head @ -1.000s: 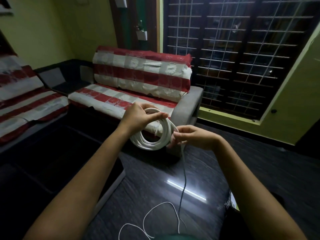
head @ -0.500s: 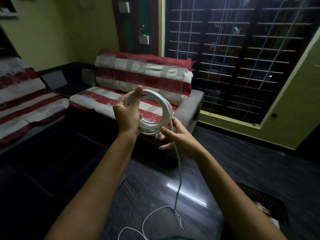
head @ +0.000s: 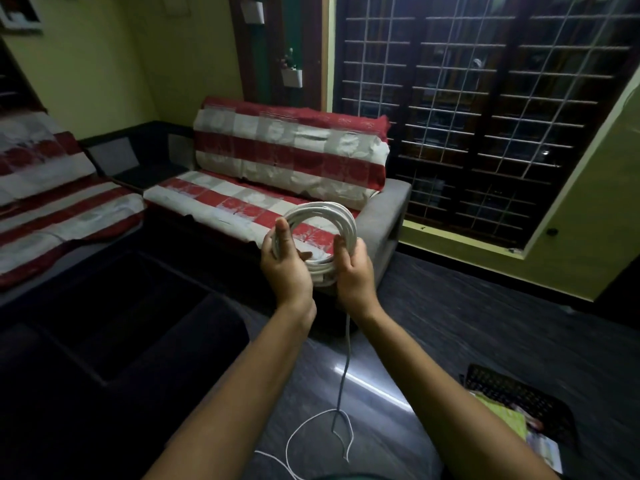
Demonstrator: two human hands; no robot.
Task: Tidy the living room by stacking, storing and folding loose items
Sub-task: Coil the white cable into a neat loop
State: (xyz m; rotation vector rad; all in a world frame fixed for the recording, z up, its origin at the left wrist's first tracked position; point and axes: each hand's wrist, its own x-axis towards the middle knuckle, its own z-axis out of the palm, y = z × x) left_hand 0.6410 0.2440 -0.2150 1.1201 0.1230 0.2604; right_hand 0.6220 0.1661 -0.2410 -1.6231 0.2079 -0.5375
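Observation:
A white cable coil (head: 337,216) is held up in front of me, several loops wide. My left hand (head: 284,263) grips its left side, thumb pointing up along the loops. My right hand (head: 353,268) grips the lower right of the coil, fingers wrapped round the strands. A loose tail of the cable (head: 344,368) hangs straight down from under my right hand and lies in curls on the dark floor (head: 450,341).
A sofa with a red and white striped cover (head: 263,188) stands straight ahead, another (head: 52,202) at the left. A dark low table (head: 114,327) is at lower left. A dark keyboard-like object (head: 512,389) and a paper (head: 502,417) lie on the floor at right. Barred window (head: 485,109) behind.
My right hand moved up from below the coil and closed on its lower right side. The coil and my left hand shifted slightly right. The hanging tail shortened.

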